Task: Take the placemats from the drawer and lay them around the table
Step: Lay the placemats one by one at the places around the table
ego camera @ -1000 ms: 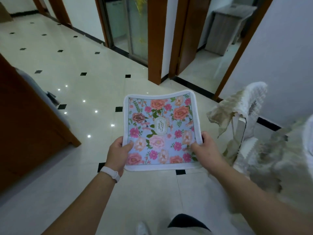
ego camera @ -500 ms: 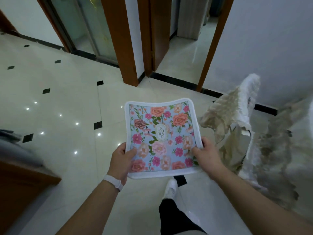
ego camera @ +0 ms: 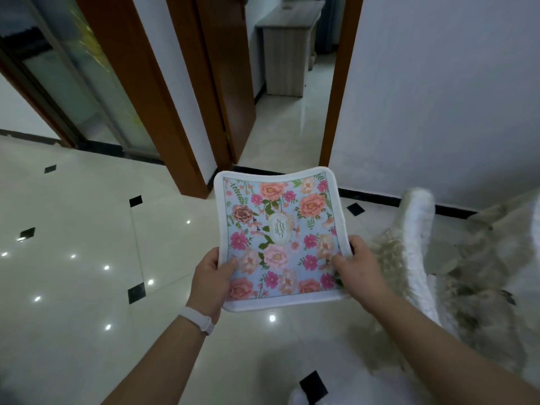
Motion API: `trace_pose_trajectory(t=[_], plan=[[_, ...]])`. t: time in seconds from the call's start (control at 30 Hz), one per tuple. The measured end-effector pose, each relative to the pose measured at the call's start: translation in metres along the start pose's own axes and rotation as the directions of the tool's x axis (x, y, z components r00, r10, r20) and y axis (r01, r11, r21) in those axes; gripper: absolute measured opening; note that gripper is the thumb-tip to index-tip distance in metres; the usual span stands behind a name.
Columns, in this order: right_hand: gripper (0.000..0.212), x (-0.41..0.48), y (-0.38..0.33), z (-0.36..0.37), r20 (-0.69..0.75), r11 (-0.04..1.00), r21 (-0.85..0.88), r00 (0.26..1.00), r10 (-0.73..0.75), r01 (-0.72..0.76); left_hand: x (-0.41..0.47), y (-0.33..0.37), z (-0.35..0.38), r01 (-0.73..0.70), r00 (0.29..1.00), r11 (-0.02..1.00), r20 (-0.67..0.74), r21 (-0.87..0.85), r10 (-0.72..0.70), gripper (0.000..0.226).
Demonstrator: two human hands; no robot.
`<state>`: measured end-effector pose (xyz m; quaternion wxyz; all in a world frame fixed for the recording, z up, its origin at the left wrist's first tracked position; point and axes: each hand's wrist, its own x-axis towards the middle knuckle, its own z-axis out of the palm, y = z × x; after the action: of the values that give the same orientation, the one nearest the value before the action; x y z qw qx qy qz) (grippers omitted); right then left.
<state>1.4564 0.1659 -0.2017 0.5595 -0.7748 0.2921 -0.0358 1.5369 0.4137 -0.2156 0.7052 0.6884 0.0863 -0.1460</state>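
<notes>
Placemat point(ego camera: 280, 238), floral with a white border, hangs flat in the air above the glossy tiled floor point(ego camera: 81, 258); the left hand point(ego camera: 211, 277) pinches its near-left edge, thumb on top, a white wristband point(ego camera: 196, 319) behind it; the right hand point(ego camera: 358, 268) grips the near-right edge likewise; beyond stands an open doorway point(ego camera: 295, 92), and pale lace-draped furniture point(ego camera: 420, 244) sits at the right.

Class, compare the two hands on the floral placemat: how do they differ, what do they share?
The left hand has a white wristband at its wrist; the right hand has none. The left hand holds the placemat by its left edge; the right hand, by its right. Both pinch it, thumb on top.
</notes>
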Motion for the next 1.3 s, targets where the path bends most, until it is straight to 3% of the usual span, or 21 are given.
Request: trace_pose_trajectory(t=[0.37, 0.67, 0.87, 1.1, 1.3], plan=[[0.015, 0.128, -0.019, 0.015, -0.243, 0.990, -0.045, 0.962, 0.121, -0.136, 0.184, 0.031, 0.062, -0.002, 0.974, 0.990, 0.224, 0.141, -0.030, 0.014], [0.012, 0.235, -0.074, 0.023, -0.473, 0.976, 0.066, 0.855, 0.213, -0.207, 0.355, 0.104, 0.132, -0.071, 0.855, 0.974, 0.516, 0.217, -0.052, 0.017], [0.017, 0.268, -0.095, 0.002, -0.599, 0.967, 0.137, 0.760, 0.254, -0.215, 0.411, 0.133, 0.208, -0.143, 0.744, 0.960, 0.665, 0.241, -0.056, 0.016], [0.024, 0.319, -0.073, -0.058, -0.681, 0.948, 0.249, 0.659, 0.318, -0.199, 0.450, 0.134, 0.315, -0.098, 0.659, 0.953, 0.736, 0.287, -0.154, 0.016], [0.019, 0.415, -0.041, -0.111, -0.631, 0.921, 0.341, 0.680, 0.373, -0.188, 0.488, 0.145, 0.410, -0.169, 0.682, 0.921, 0.717, 0.350, -0.147, 0.014]])
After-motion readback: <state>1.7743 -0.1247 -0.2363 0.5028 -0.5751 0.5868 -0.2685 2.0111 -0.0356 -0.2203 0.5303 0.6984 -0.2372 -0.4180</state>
